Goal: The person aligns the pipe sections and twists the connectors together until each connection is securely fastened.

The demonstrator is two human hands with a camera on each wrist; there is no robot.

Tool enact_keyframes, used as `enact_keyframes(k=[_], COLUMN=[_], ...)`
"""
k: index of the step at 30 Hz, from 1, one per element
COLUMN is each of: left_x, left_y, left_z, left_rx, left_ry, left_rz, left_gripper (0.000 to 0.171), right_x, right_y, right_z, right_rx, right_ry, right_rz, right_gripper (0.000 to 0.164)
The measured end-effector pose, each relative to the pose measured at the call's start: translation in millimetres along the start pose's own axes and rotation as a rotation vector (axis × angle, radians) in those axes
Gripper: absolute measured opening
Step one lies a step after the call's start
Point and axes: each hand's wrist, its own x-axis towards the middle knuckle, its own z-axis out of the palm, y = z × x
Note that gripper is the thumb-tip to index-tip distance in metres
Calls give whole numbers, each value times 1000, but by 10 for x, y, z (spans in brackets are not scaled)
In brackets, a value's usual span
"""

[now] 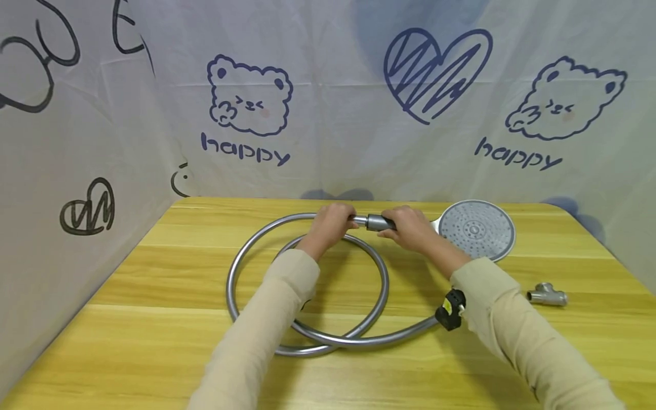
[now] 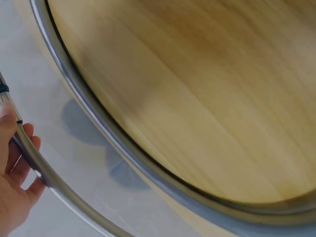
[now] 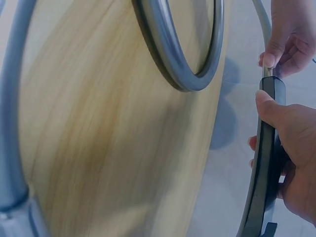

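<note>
A hand shower with a round grey spray face (image 1: 474, 228) lies to the right, face up. My right hand (image 1: 412, 228) grips its dark grey handle (image 3: 266, 138), thumb along the upper side. My left hand (image 1: 332, 223) pinches the silver end fitting of the metal shower hose (image 1: 230, 279). That fitting meets the handle's base in line, as the right wrist view shows. Curled fingers and thumb of the left hand (image 2: 17, 192) wrap the hose in the left wrist view. From there the hose loops in large coils over the table.
A small metal tee fitting (image 1: 547, 296) lies on the wooden table (image 1: 154, 319), right of my right sleeve. A black device (image 1: 451, 310) at my right wrist overlaps the hose. Behind the table hangs a white cloth (image 1: 333, 114) with drawings.
</note>
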Motion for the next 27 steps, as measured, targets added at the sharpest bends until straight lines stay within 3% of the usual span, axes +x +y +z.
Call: enact_keyframes(k=[7,12,16,23,27], left_x=[4,-8,-30,-135,-206], left_y=[28,-14,-121,-330,-436], left_z=[30,32,-1,-51,-32], left_rx=[13,20,45,99,108], left_ry=[4,-35,-83,-162,-199], left_rz=[-21,19,5,-62,-76], left_gripper=[21,23,38,32,41], right_x=[17,52,95,157,189], right_y=[40,83,104,171,197], right_z=[48,118,179,286,343], right_rx=[-10,-21,-9,22,29], right_ry=[20,2,-16,-42,-57], right_rz=[-21,-10,-4,1,1], right_gripper=[24,25,24,23,22])
